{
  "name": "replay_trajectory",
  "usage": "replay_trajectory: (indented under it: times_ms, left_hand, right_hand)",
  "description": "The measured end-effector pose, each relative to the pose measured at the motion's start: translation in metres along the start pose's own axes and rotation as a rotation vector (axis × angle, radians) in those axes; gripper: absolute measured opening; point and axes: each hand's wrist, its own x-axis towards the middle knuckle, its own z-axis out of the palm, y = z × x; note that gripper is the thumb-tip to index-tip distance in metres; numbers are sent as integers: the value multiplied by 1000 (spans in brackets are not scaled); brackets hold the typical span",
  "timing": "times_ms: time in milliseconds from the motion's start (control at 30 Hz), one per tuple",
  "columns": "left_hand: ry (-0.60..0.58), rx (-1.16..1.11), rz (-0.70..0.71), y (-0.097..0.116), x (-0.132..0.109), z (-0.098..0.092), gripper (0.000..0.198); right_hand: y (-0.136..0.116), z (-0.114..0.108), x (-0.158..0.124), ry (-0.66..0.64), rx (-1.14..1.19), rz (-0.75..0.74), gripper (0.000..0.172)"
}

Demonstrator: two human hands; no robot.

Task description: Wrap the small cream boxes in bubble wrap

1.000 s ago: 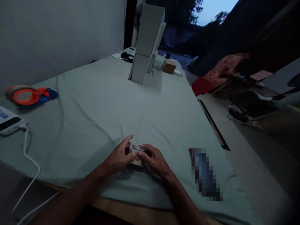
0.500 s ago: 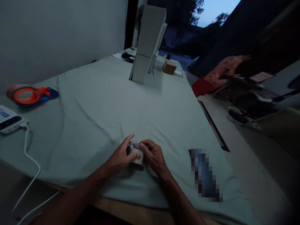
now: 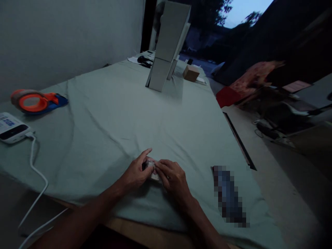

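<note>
Near the front of the table, a small pale box-like thing [image 3: 155, 176] with pinkish marks sits between my two hands. My left hand [image 3: 137, 171] grips its left side, the thumb lying over the top and the index finger sticking up. From the right, my right hand [image 3: 173, 174] is closed over its upper right part, fingers bent together and pressing on the top. The fingers cover much of the thing, and its exact kind cannot be made out in the dim light.
A pale green cloth covers the table [image 3: 109, 114]. At left are an orange and blue tape dispenser [image 3: 35, 102] and a white device [image 3: 12, 128] with a cable. Tall white boxes [image 3: 166, 45] and a brown carton [image 3: 191, 73] stand farther back. A pixelated item [image 3: 229, 197] lies right.
My right hand has moved its fingers over the top of the small box-like thing, covering more of it. My left hand keeps its hold. The view has shifted slightly.
</note>
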Motion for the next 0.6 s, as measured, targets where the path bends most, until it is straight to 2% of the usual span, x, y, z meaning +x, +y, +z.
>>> replay_trajectory:
  times_ms: [100, 267, 467, 600]
  left_hand:
    - [15, 15, 11, 2, -1, 0, 61]
    - [51, 53, 22, -1, -3, 3, 56]
    - [149, 121, 62, -4, -7, 4, 60]
    - [132, 131, 94, -4, -7, 2, 58]
  right_hand:
    - [-3, 0, -8, 40, -30, -52, 22]
    - [-5, -7, -12, -65, -99, -140, 32]
    - [-5, -8, -9, -117, -156, -143, 28]
    - [-8, -4, -11, -79, -196, -142, 27]
